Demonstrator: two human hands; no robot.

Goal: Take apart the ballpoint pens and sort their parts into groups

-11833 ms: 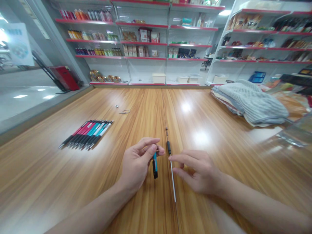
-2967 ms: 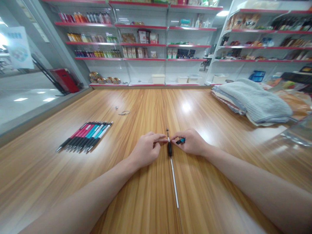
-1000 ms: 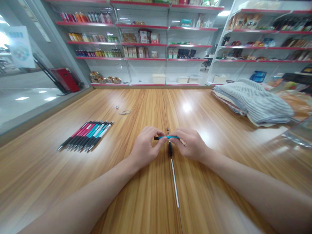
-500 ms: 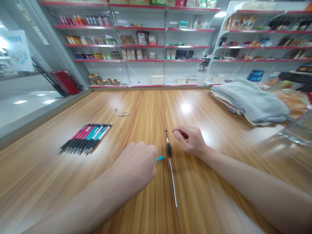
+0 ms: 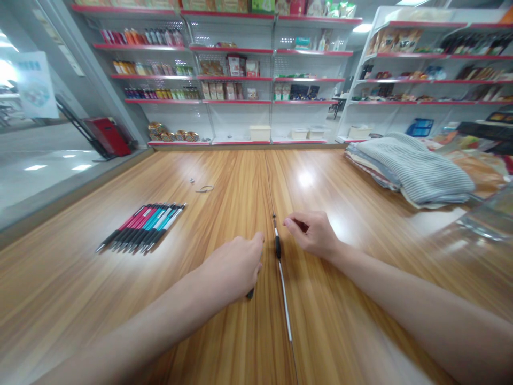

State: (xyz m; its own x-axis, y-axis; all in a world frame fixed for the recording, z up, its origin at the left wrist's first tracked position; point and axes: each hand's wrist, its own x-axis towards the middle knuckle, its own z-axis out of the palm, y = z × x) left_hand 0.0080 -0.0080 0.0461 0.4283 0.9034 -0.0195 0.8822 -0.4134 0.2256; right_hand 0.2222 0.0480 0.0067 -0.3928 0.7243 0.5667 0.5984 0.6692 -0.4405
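beyond both hands stand the shelves point(image 5: 232, 117), full width, and under both spreads the wooden table point(image 5: 224, 353). the stack of folded cloths point(image 5: 417, 170) lies far to the right of the right hand point(image 5: 315, 233). that hand is loosely half-open, a hollow between thumb and fingers, while the left hand point(image 5: 236, 268) is palm down with its fingers hidden. a second ago the two met over a blue barrel; now they are apart. well left of the left hand, the row of pens point(image 5: 142, 227) lies as it did. between the hands runs a line of parts: white tube point(image 5: 285, 302) nearest the person, black grip point(image 5: 278, 247), then, just beside the right fingertips, a small dark piece point(image 5: 274, 216). beyond the left hand is the thin loop point(image 5: 206, 189). smallest, a black end point(image 5: 250, 294) pokes out below the left hand, probably the blue barrel's; half a second ago a blue tip showed instead, and i cannot tell whether the hand grips it.
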